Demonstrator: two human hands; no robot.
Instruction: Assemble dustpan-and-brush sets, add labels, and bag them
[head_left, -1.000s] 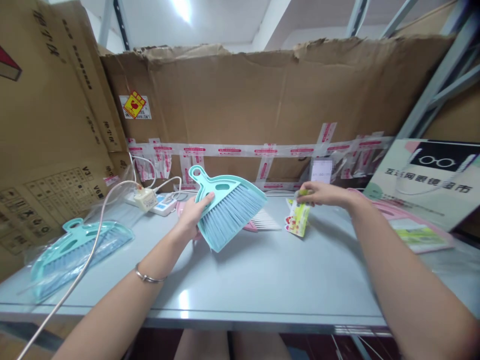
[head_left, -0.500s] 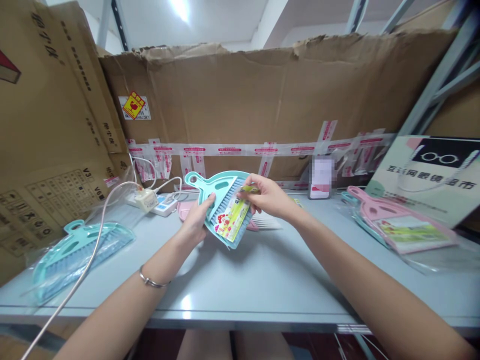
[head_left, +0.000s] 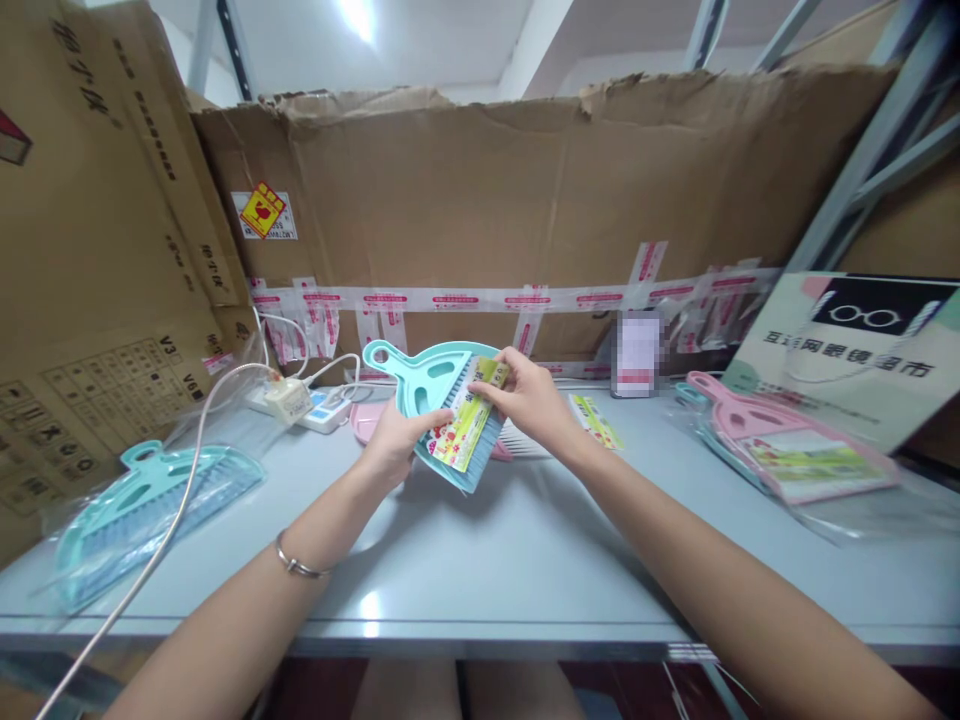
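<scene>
Above the middle of the table I hold a turquoise dustpan and brush set (head_left: 433,375), its handle pointing up and left and its blue bristles facing me. My left hand (head_left: 396,440) grips its left edge, the thumb lying over the lower end of a printed label card (head_left: 472,420). The card, green and yellow with red mushrooms, lies across the bristles. With thumb and fingers, my right hand (head_left: 529,395) pinches the card's upper right end. Partly hidden behind the hands is a pink set (head_left: 366,420) with white bristles, and another label card (head_left: 595,420) lies beside it.
A bagged turquoise set (head_left: 150,510) lies left, a white cable (head_left: 187,480) crossing it. Bagged pink and turquoise sets (head_left: 795,440) lie right. Behind are a power strip (head_left: 326,410), a phone (head_left: 636,355), a paper bag (head_left: 847,350) and a large cardboard box (head_left: 450,190).
The label card now lies flatter along the bristles, and my left thumb has moved from the pan onto its lower end. My right hand still pinches the upper end.
</scene>
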